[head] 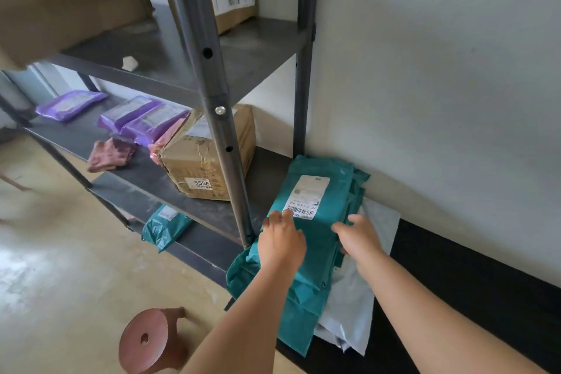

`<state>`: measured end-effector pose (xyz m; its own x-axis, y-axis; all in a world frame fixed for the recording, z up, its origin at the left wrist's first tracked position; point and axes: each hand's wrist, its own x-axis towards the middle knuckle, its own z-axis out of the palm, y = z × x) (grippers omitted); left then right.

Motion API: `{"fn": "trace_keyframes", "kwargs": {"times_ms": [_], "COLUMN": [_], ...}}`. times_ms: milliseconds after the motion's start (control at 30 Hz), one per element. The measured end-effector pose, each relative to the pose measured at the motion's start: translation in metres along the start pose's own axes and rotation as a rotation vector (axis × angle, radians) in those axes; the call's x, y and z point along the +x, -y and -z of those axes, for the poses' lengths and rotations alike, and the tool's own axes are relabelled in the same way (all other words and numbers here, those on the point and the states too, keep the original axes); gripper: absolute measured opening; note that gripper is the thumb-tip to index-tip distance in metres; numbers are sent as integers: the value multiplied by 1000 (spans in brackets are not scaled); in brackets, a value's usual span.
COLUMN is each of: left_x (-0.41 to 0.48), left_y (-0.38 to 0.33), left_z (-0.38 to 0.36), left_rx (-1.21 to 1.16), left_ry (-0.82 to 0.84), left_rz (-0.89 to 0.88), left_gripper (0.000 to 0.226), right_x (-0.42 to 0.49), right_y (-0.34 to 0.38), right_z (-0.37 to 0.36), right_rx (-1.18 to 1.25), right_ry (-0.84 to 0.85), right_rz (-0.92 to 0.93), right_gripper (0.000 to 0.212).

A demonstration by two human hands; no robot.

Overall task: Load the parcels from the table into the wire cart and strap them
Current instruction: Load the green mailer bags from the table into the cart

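The black table (473,288) carries a stack of teal parcels (315,191) on a grey parcel (361,291), its long axis running away from the person, label end far. The step looks like the pick-up. Left hand (280,244) rests spread on top, right hand (359,238) curls over the near-right edge; neither grasps yet, so fingers must slip underneath.

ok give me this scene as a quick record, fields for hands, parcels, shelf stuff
left hand: flat on top of the teal parcel stack, open
right hand: at the stack's right edge, fingers curled around it
under stack: pale grey mailer on the black table
shelf: taped cardboard box, purple mailers
floor: brown stool
wire cart: not in view
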<state>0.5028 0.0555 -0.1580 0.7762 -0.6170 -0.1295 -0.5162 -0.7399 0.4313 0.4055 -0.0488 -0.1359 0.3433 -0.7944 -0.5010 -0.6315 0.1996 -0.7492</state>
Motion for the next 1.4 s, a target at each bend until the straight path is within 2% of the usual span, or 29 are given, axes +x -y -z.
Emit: {"fn": "trace_keyframes", "kwargs": {"times_ms": [100,200,267,400,467,700,800,1000,1400], "left_x": [9,15,18,20,22,20,25,23,-60], "left_y": [4,9,12,17,18,17,11,-22,-128], "left_z": [-4,-5,-6,-9,-8,-8,-9,-15,-65], "left_rx": [9,-50,-77,-116,-155,-223,-241,-263,-280], "left_ry": [26,19,33,34,19,-79,-117,-117,5], "left_rz": [21,58,76,75,78,73,86,88,-194], "left_gripper": [53,62,68,75,77,71,67,56,58], "right_x": [6,10,11,14,16,13,12,1,-60], "right_y": [-1,-2,1,3,3,2,-3,-17,-104], "right_z": [-4,-11,-16,-21,-22,-28,-19,18,134], "right_rx": [-56,-50,20,164,205,412,485,613,826], "right_ry": [-44,-88,-101,-105,-77,31,-7,-56,-263], "right_rz": [16,49,32,39,24,-71,-89,-122,-96], "right_gripper": [49,17,8,20,7,12,11,22,15]}}
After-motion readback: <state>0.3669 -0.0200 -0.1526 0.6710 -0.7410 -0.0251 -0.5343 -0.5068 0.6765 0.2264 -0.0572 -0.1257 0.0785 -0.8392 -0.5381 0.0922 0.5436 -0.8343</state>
